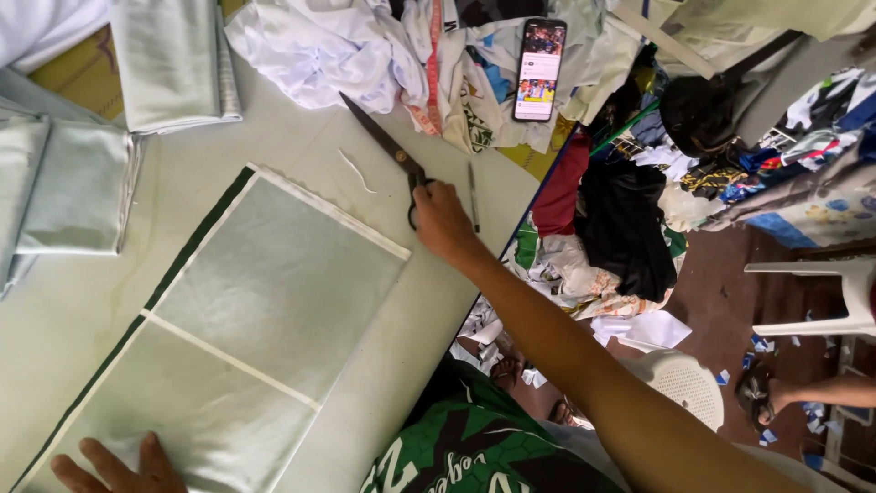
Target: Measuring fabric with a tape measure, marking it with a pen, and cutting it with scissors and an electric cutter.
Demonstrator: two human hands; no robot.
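Right hand (442, 219) reaches far out across the table (301, 151) and lands on the handles of the black scissors (388, 151), fingers curled around the loops; the grip looks closed on them, though the fingertips are hidden under the knuckles. Blades lie flat on the tabletop and point away from the hand, up toward the heap of white cloth (315, 46). Just beside the scissors on the far side of the hand lies a thin dark pen (473, 196), and on the other side of the blades a small curl of white thread (356, 171) rests on the bare surface.

Near the scissors handles sits the corner of a pale green fabric panel (274, 274) with white bands and a dark green edge strip, spread flat. Left hand (119, 470) presses on the end of that panel farthest from the scissors, fingers spread and flat, holding nothing.

Beyond the scissor tips, a phone (539, 68) with a lit screen lies on the cloth heap, next to a measuring tape (432, 73). Folded pale green pieces (173, 59) are stacked well apart from the scissors, past the panel. Off the table edge, mixed clothes (620, 219) are piled up, with a white plastic chair (839, 292) and another person's foot (757, 393) farther out.
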